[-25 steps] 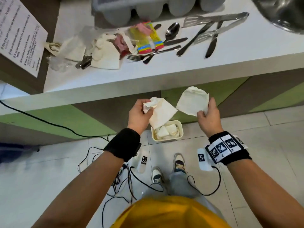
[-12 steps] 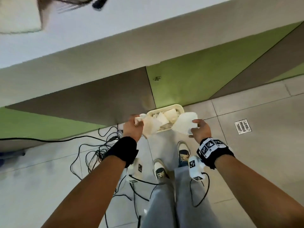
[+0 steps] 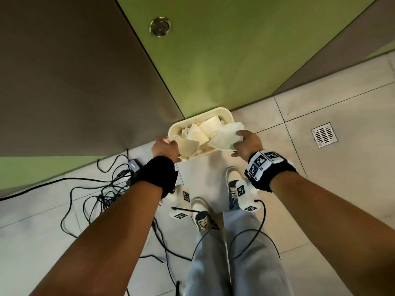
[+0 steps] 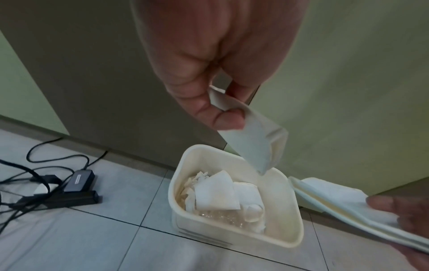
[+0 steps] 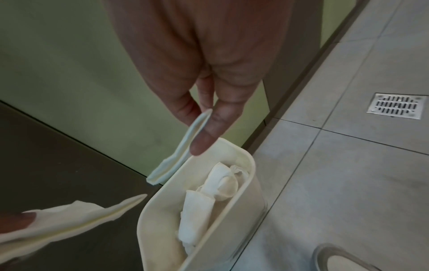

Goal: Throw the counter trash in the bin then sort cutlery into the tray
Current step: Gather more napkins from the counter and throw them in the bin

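Observation:
A cream bin [image 3: 226,115] [image 4: 183,185] [image 5: 148,216] stands on the floor against the cabinet front, holding several crumpled white napkins. My left hand [image 3: 165,147] [image 4: 223,108] pinches a folded white napkin [image 3: 188,146] [image 4: 253,144] between thumb and fingers, hanging just over the bin's near-left rim. My right hand [image 3: 245,142] [image 5: 204,117] pinches another folded napkin [image 3: 224,137] [image 5: 183,144] by its edge over the bin's right rim. The counter, cutlery and tray are out of view.
Green and brown cabinet panels [image 3: 213,60] rise behind the bin. A tangle of black cables and a power adapter [image 3: 133,165] lie on the tiles at the left. A metal floor drain [image 3: 323,134] sits to the right. My feet [image 3: 203,216] stand just before the bin.
I have bent down from the counter, which left the view. Both hands carried their napkins down and now hold them right over the bin's rim.

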Demonstrator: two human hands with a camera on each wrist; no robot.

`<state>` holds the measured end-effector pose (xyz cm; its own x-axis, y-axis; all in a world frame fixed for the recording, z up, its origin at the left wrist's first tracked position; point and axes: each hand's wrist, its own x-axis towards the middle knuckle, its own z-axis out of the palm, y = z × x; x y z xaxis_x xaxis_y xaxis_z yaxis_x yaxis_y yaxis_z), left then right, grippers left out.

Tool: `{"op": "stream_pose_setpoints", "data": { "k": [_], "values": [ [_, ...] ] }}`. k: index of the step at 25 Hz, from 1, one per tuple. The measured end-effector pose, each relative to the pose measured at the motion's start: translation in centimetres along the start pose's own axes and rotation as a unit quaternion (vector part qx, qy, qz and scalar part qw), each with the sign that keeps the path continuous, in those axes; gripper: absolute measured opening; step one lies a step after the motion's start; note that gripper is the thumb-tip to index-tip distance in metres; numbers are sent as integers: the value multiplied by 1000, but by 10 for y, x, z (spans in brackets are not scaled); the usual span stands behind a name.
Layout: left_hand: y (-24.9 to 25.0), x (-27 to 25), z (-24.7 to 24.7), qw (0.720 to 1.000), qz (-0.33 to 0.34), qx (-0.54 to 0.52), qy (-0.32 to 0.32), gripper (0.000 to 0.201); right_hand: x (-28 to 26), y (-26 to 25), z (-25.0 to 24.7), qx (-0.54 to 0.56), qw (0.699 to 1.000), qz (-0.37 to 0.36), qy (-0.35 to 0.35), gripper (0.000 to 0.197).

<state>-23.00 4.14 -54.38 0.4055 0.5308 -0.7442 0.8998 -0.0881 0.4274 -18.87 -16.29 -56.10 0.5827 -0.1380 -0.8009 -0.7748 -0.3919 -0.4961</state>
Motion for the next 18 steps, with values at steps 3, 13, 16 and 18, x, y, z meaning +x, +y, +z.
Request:
{"op": "stream_pose_setpoints", "data": {
  "k": [3, 13, 16, 18],
  "values": [
    [-1, 19, 14, 998, -39, -51, -8, 35, 21, -5, 9, -69, 996, -26, -44, 61],
    [-7, -33, -4, 983, -1, 128, -135, 33, -38, 15, -16, -356, 925, -62, -116, 41],
    [46, -95, -51, 982, 63, 109, -138, 33, -113, -48, -44, -375, 909, -144, -111, 40],
    [73, -131, -67, 978, 108, 105, -147, 34, -149, -78, -59, -372, 902, -196, -103, 40]
  ]
}}
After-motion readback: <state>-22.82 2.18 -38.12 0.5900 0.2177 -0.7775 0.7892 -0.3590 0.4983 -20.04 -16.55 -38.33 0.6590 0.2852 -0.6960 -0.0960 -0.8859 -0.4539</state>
